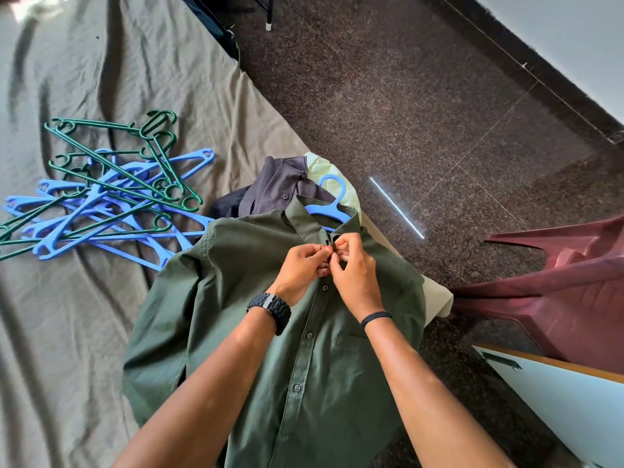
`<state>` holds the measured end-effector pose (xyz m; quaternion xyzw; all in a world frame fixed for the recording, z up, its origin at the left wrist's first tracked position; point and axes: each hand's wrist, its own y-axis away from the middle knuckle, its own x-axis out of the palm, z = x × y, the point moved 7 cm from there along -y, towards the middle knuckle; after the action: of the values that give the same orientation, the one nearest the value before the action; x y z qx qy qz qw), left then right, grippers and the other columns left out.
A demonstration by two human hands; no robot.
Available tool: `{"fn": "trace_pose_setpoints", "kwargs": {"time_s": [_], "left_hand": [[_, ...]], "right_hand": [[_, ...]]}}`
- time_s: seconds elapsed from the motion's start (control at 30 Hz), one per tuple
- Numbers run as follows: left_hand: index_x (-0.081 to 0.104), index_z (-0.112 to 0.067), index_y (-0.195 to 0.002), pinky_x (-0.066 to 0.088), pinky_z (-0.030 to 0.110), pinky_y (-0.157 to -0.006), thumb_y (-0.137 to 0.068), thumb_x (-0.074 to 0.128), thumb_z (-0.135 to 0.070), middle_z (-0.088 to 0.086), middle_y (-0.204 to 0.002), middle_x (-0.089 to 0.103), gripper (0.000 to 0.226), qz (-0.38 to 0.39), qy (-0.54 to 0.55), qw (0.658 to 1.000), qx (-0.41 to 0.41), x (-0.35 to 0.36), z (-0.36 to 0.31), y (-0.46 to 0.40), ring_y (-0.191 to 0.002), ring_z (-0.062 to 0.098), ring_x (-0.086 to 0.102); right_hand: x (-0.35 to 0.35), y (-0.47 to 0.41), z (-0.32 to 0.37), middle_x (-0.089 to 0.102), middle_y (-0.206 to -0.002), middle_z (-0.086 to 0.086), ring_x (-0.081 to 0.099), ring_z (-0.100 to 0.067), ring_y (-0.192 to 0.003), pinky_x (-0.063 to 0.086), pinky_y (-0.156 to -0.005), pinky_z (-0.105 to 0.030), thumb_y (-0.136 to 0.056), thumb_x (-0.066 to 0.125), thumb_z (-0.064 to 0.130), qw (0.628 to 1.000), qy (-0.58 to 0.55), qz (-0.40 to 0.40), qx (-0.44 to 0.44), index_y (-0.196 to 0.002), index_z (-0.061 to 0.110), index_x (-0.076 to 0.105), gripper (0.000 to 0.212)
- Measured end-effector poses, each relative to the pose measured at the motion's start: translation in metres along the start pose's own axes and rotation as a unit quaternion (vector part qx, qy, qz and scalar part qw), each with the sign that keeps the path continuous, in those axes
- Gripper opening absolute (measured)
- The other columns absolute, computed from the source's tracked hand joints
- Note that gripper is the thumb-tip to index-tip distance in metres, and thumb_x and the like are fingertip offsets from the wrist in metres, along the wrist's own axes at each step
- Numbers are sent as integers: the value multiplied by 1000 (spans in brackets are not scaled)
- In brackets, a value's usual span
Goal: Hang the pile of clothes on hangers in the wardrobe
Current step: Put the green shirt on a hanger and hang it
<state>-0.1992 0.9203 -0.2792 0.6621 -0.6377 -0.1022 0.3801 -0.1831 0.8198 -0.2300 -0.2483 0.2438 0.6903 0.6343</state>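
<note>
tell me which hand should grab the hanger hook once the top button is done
Right, probably. The right hand pinches the dark green cotton shirt placket just below the blue plastic hanger hook, which curves toward its side; the left hand sits farther away.

Two bare forearms, no sleeves in view up to the frame edge. Left hand (301,265): black watch (270,310) on the wrist, chunky ridged band w/ a small silver-grey bit on the side, prob. a buckle or case edge; face not visible. Right hand (354,275): thin black band (375,317) at the wrist, looks like braided cord, 2 strands approx. No rings seen on either hand. Nails short; one left nail maybe tinted orange, too small to tell.
</note>
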Motion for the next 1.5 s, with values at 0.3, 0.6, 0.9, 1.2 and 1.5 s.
{"fn": "trace_pose_setpoints", "kwargs": {"time_s": [0.3, 0.6, 0.9, 1.2, 1.5], "left_hand": [[67, -2, -92, 57, 28, -64, -89, 63, -4, 17, -84, 70, 5, -136, -60, 986, 71, -7, 17, 9, -71, 19, 66], [63, -9, -75, 56, 31, -60, -90, 62, -5, 7, -67, 64, 16, -172, -138, 974, 57, -9, 12, -3, -59, 15, 60], [62, -3, -79, 52, 20, -60, -92, 49, 5, 6, -72, 62, 21, -66, 27, 996, -58, -3, 12, 9, -66, 14, 59], [61, -2, -82, 50, 23, -66, -93, 46, 5, 10, -77, 62, 20, -91, 85, 987, -99, -3, 16, 16, -67, 18, 60], [62, -4, -75, 52, 22, -57, -89, 54, 4, 12, -73, 63, 18, -143, 38, 988, -52, -6, 13, 19, -66, 19, 61]], "right_hand": [[1, 20, -29, 66, -77, 1, 60, -1, -71, 42, -52, -6, -82, 74, 22, 937, -180, -84, 287, -103, 11, 48, 35], [-1, 14, -40, 62, -70, 8, 61, -14, -76, 50, -70, -27, -76, 70, 5, 917, -156, -73, 359, -94, 11, 54, 24], [0, 22, -41, 66, -80, -6, 67, -23, -77, 58, -71, -34, -75, 73, -1, 898, -227, -107, 362, -80, 17, 51, 29], [8, 34, -38, 68, -78, 1, 69, -21, -83, 58, -79, -44, -71, 80, 5, 905, -219, -114, 348, -79, 19, 55, 30], [1, 35, -31, 70, -73, 0, 69, -18, -76, 58, -77, -45, -77, 68, 4, 927, -214, -98, 292, -79, 18, 53, 21]]}}
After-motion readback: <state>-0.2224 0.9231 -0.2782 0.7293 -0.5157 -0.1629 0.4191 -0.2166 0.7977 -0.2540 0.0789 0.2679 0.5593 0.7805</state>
